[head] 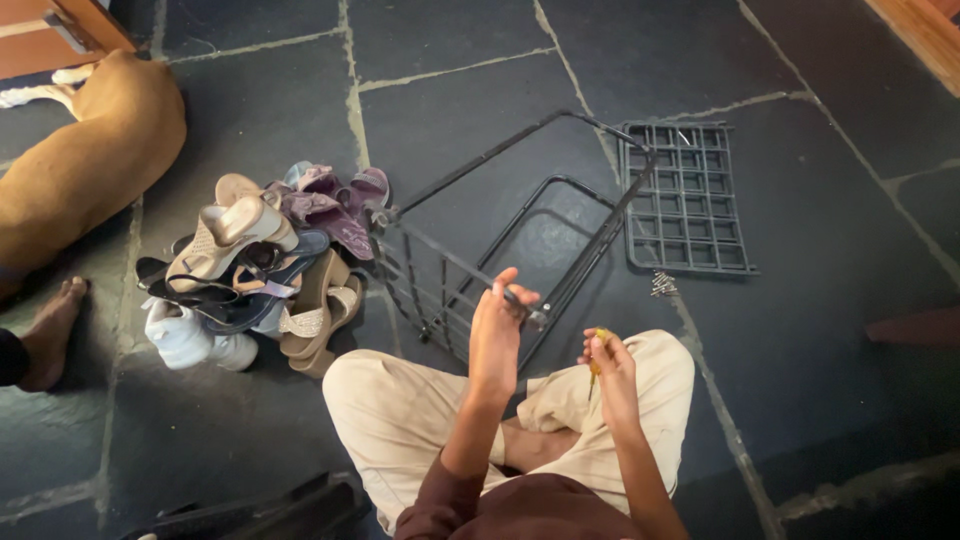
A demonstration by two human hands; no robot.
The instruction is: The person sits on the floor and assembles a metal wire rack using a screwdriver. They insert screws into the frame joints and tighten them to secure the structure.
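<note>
In the head view, a black metal rack frame [520,215] is seen lying tilted on the dark slate floor [800,330], directly in front of a person seated cross-legged in beige trousers. The near rail of the frame is grasped by the left hand [497,330], its fingers curled round the bar. A small yellow-handled screwdriver [597,358] is pinched in the right hand [610,365], which is held just beside the left hand and above the right knee, apart from the frame. A black grid shelf panel [688,197] is laid flat on the floor just beyond the frame's far end, and a small cluster of screws [662,285] is found near its lower left corner. A pile of shoes and sandals [265,265] is heaped to the left of the frame, and a tan dog [85,160] is stretched out further left.
</note>
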